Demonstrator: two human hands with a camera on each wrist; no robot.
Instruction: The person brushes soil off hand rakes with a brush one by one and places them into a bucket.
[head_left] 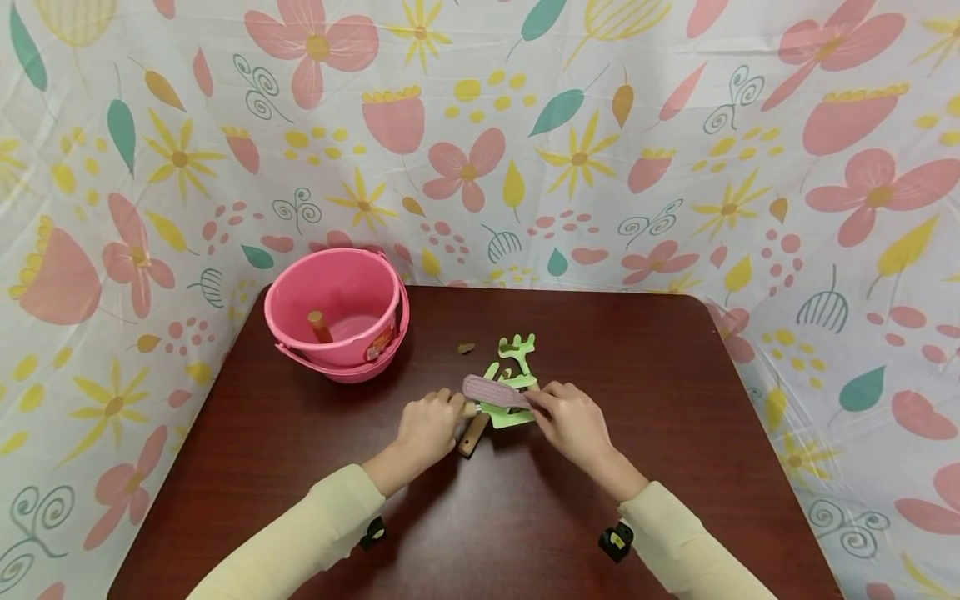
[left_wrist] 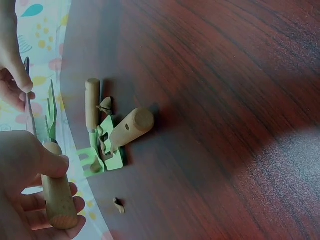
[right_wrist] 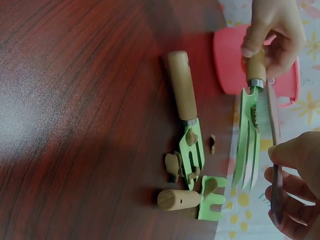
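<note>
My left hand (head_left: 431, 427) (left_wrist: 25, 175) grips the wooden handle (left_wrist: 60, 202) of a green pronged tool (right_wrist: 246, 142), held raised off the table. Between thumb and fingers, my right hand (head_left: 577, 423) (right_wrist: 300, 175) pinches a flat mauve tool (head_left: 491, 390) with a textured face. That mauve tool (right_wrist: 274, 112) lies alongside the green prongs; whether they touch I cannot tell. Under the hands, a slotted green fork with a wooden handle (right_wrist: 183, 90) and a small green rake (head_left: 517, 346) (right_wrist: 212, 200) lie on the table among several brown scraps (right_wrist: 172, 165).
A pink bucket (head_left: 337, 296) stands at the table's back left, its handle lowered, with a wooden handle (head_left: 320, 327) showing inside. One brown scrap (head_left: 466, 347) lies between bucket and rake. A flowered curtain (head_left: 480, 158) hangs behind and beside the dark table (head_left: 637, 358).
</note>
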